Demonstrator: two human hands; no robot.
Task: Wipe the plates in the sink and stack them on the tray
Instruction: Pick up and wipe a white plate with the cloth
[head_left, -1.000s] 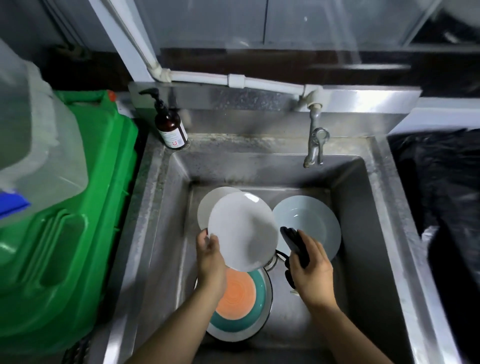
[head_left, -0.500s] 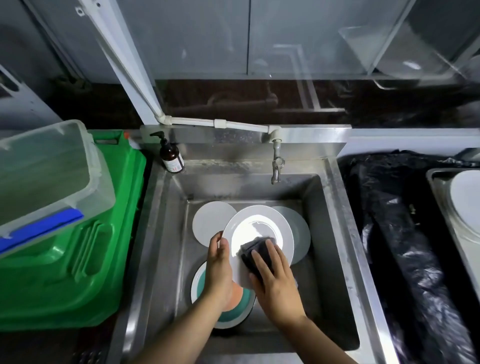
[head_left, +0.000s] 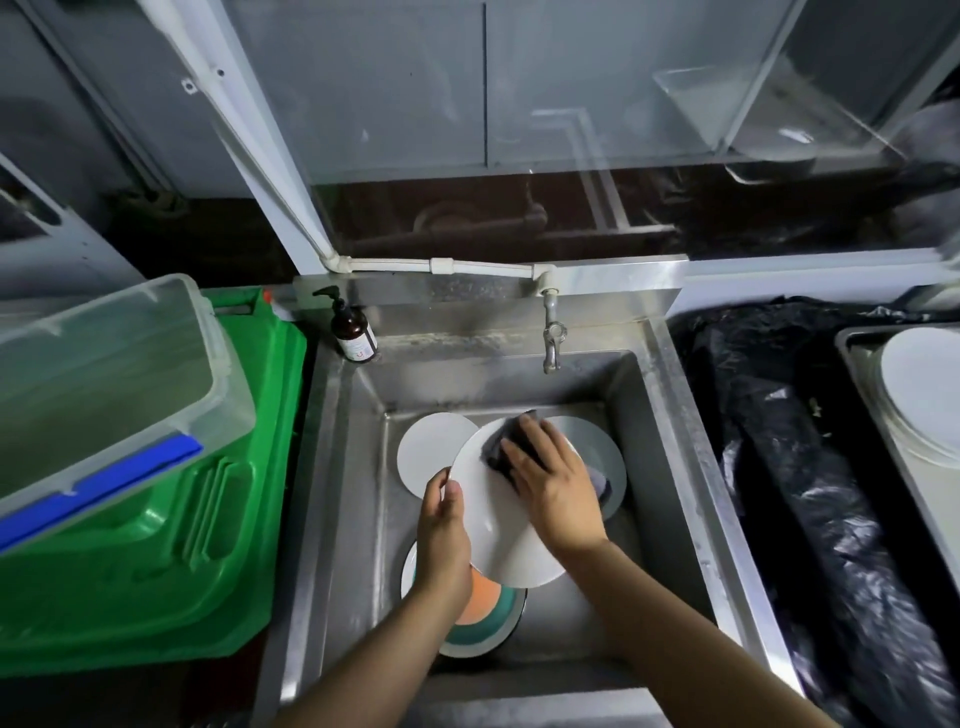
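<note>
Over the steel sink (head_left: 670, 457) my left hand (head_left: 442, 525) grips the left rim of a white plate (head_left: 498, 530), holding it tilted. My right hand (head_left: 556, 483) presses a dark cloth (head_left: 501, 449) against the plate's upper face, fingers spread flat over the cloth. Beneath lie a small white plate (head_left: 426, 452) at the left, a pale deep plate (head_left: 602, 457) at the right, and an orange-and-teal plate (head_left: 483, 618) at the front, partly hidden by my left arm. At the far right a metal tray (head_left: 857, 364) holds a stack of white plates (head_left: 919, 395).
A tap (head_left: 551, 338) hangs over the sink's back wall, with a brown pump bottle (head_left: 353, 332) on the back left corner. A green bin (head_left: 208, 519) carrying a clear plastic box (head_left: 104, 384) stands left. Black plastic sheeting (head_left: 779, 467) covers the surface between sink and tray.
My right hand has brought the cloth onto the white plate and slid it from the plate's middle up toward its far edge. The camera has tilted up and back, bringing the tray into view.
</note>
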